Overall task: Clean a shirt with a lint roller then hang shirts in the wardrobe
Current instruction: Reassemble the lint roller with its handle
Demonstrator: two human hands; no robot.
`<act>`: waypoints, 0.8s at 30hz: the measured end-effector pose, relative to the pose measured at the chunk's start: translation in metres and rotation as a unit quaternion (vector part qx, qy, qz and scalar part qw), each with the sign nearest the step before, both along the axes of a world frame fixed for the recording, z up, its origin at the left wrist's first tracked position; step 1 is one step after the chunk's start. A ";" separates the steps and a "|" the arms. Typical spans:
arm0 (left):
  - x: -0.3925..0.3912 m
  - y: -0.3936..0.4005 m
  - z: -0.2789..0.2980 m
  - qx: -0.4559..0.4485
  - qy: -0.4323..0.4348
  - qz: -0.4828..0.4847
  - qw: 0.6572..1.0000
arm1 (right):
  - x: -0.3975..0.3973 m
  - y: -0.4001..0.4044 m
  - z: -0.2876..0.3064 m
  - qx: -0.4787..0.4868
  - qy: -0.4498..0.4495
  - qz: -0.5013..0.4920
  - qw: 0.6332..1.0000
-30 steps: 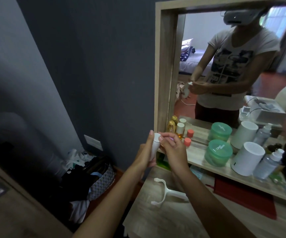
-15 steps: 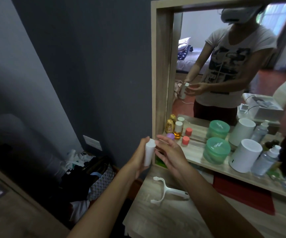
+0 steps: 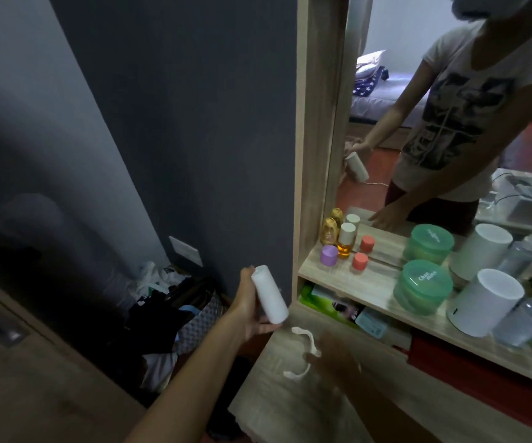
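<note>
My left hand (image 3: 248, 310) holds a white lint roll cylinder (image 3: 269, 294), tilted, beside the left edge of the wooden dressing table (image 3: 277, 407). The white lint roller handle frame (image 3: 306, 350) lies on the table top. My right hand (image 3: 335, 358), blurred by motion, is on or just over the stem end of that handle; whether it grips is unclear. No shirt is in view apart from the one I see myself wearing in the mirror (image 3: 450, 91).
A shelf (image 3: 376, 286) below the mirror carries small bottles, green tubs (image 3: 422, 290), white cylinders (image 3: 485, 302) and a clear spray bottle. Left of the table, bags and clothes (image 3: 175, 302) are piled on the floor against the dark wall. A wooden door panel (image 3: 34, 378) is at lower left.
My right hand left the roll and dropped down to the handle on the table. My left hand swung the roll left and down, tilting it. The view moved closer.
</note>
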State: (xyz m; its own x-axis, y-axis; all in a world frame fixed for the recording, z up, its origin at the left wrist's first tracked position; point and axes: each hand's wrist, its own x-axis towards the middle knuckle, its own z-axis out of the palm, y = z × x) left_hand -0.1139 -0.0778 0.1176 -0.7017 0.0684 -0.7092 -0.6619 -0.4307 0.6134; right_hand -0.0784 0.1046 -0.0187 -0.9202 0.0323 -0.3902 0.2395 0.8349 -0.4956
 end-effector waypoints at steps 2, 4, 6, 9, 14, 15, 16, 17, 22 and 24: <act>0.003 -0.002 -0.009 0.025 -0.024 0.009 0.999 | 0.003 0.003 -0.010 0.039 -0.015 0.022 0.999; 0.008 -0.002 -0.012 0.052 -0.036 -0.006 0.998 | 0.005 0.006 -0.013 0.105 -0.016 0.061 0.993; 0.013 0.000 -0.013 0.049 -0.046 -0.020 0.998 | 0.006 0.008 -0.014 0.121 -0.018 0.057 0.991; 0.016 0.005 -0.020 0.041 -0.056 -0.017 0.997 | 0.012 0.014 -0.013 0.083 -0.026 -0.004 0.996; 0.018 0.008 -0.031 0.061 -0.074 -0.022 0.995 | 0.022 0.032 -0.007 -0.001 -0.047 -0.040 0.998; 0.019 0.007 -0.032 0.061 -0.073 -0.028 0.995 | 0.023 0.034 -0.002 -0.019 -0.025 -0.051 0.998; 0.019 0.006 -0.032 0.059 -0.072 -0.035 0.995 | 0.023 0.037 0.008 -0.025 0.012 -0.054 0.998; 0.019 0.005 -0.032 0.057 -0.071 -0.040 0.995 | 0.020 0.041 0.018 -0.031 0.057 -0.053 0.997; 0.019 0.004 -0.032 0.069 -0.071 -0.054 0.994 | 0.004 0.051 0.096 -0.040 0.220 -0.024 0.974; 0.019 0.007 -0.032 0.075 -0.076 -0.066 0.992 | 0.001 0.047 0.118 0.005 0.267 0.034 0.963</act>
State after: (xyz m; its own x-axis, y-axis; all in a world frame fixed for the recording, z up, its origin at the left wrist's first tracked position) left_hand -0.0945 -0.0709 0.0851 -0.5659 0.2652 -0.7806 -0.7983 -0.4130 0.4384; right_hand -0.0772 0.1518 0.0998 -0.9895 -0.0343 0.1403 -0.1036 0.8450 -0.5246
